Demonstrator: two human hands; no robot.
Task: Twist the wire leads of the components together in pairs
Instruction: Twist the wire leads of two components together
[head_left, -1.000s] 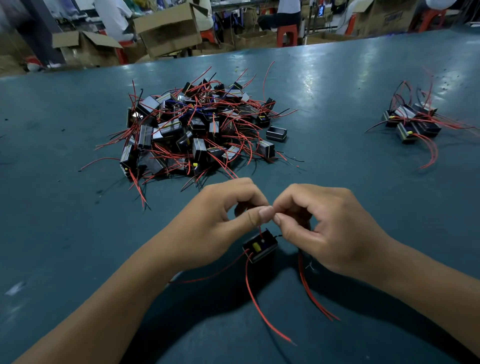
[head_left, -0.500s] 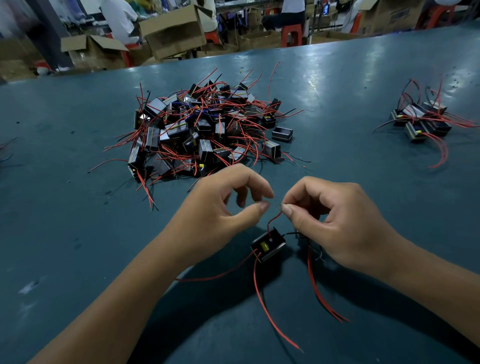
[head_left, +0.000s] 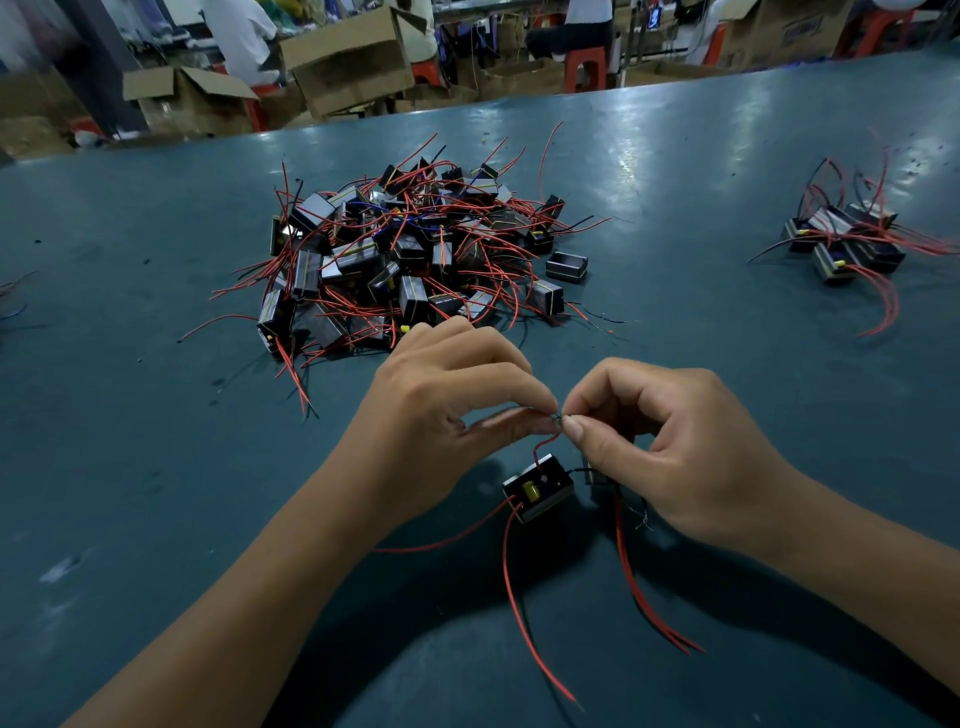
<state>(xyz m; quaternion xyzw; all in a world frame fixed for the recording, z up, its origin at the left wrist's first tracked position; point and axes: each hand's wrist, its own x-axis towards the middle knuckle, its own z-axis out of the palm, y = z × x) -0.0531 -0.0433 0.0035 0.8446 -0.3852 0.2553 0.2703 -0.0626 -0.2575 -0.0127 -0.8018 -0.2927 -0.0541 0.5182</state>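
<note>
A small black box component (head_left: 540, 488) with a yellow part on top lies on the green table just below my hands. A short red lead (head_left: 545, 448) rises from it to where my fingertips meet. My left hand (head_left: 441, 415) and my right hand (head_left: 670, 441) both pinch the wire ends between thumb and forefinger, tips touching. A second component (head_left: 595, 475) sits mostly hidden under my right hand. Long red leads (head_left: 524, 613) trail toward me from both.
A big heap of black components with red leads (head_left: 410, 260) lies beyond my hands. A smaller cluster (head_left: 852, 239) sits at the far right. Cardboard boxes (head_left: 353, 62), red stools and seated people stand past the table's far edge.
My hands were pinched together, came slightly apart half a second ago, and now meet again at the wire ends. The view has shifted a little.
</note>
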